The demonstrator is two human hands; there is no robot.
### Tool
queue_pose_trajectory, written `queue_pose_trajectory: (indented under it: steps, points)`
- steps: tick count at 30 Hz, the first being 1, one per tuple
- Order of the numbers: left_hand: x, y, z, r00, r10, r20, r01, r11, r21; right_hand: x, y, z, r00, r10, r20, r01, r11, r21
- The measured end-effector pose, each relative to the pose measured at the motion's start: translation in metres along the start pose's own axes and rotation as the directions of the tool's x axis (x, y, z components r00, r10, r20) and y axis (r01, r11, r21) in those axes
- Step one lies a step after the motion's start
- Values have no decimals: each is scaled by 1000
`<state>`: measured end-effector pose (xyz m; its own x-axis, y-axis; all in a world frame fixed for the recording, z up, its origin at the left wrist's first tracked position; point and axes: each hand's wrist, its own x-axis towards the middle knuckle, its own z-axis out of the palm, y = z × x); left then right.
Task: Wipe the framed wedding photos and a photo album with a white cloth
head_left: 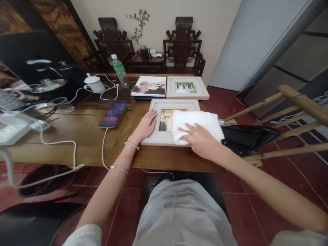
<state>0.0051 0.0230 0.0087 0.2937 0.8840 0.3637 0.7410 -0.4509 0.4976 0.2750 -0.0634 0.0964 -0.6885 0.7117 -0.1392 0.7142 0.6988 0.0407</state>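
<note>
A light wooden picture frame (151,136) with a wide pale border and a small photo lies flat near the table's front edge. My left hand (146,125) rests on its left side, fingers stretched out along the border. Over the frame's right half spreads a folded white cloth (208,124) with a fluffy edge, hiding part of the photo. My right hand (202,140) holds this cloth against the frame, with its fingers on top and the thumb partly tucked into the folds.
Behind lie a second frame (202,93) and a photo book (147,82). Leftward are a green-labelled bottle (120,72), a white lidded cup (95,83), a phone (112,116) on a cable and a power strip (15,131). A black bag (251,138) hangs near a wooden chair (302,99) rightward.
</note>
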Motion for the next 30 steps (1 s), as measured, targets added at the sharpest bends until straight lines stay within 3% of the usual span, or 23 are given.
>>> queue_pose_trajectory:
  steps: [5,8,16,26,30]
  points:
    - [1,1,2,1000,-2,-15,3,1000,11,-18,9,0,998,52,-39,-55,996,-67]
    - [1,1,2,1000,-7,-22,7,1000,11,-3,-5,4,996,40,-77,-46,996,-74]
    - [-2,2,-4,1000,18,3,-18,1000,22,48,-37,16,978,-126,-164,125,992,-14]
    - [-2,2,-4,1000,-2,13,2,1000,-3,-23,7,10,992,75,-97,-78,996,-31]
    - [-3,2,-3,1000,6,14,-6,1000,-2,-29,12,10,993,91,-81,-95,994,-53]
